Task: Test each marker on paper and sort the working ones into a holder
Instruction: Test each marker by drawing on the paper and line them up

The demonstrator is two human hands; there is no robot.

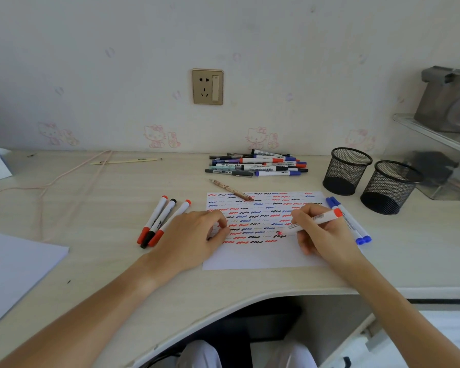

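- Head view shows the right hand [320, 231] pinching a red marker [312, 221] in a writing grip, tip down on the paper [263, 258] at a fresh red dot near the lower right end of the squiggles.
- Red marker's long axis runs from its tip at lower left up to its red end at upper right, pointing roughly toward the two holders.
- Left hand [197, 235] lies on the left edge of the paper with fingers curled under; it looks to be steadying the sheet, and I cannot tell whether it holds anything.
- Two black mesh holders stand at the right of the frame, up and right of the right hand: the farther holder [347, 171] and the nearer holder [389, 187], touching or nearly so. Both look empty from here.
- Right hand is plainly the nearer one to them; by my judgement the coming move is a short carry up and right, with the marker turned upright to drop in.
- Three markers [161, 221] lie side by side just left of the left hand: two red, one black.
- Two blue markers [349, 220] lie together just right of the right hand.
- Pile of untested markers [258, 166] sits at upper centre of the surface [117, 197]; too jumbled to count.
- One pencil [231, 190] lies across the paper's top edge.
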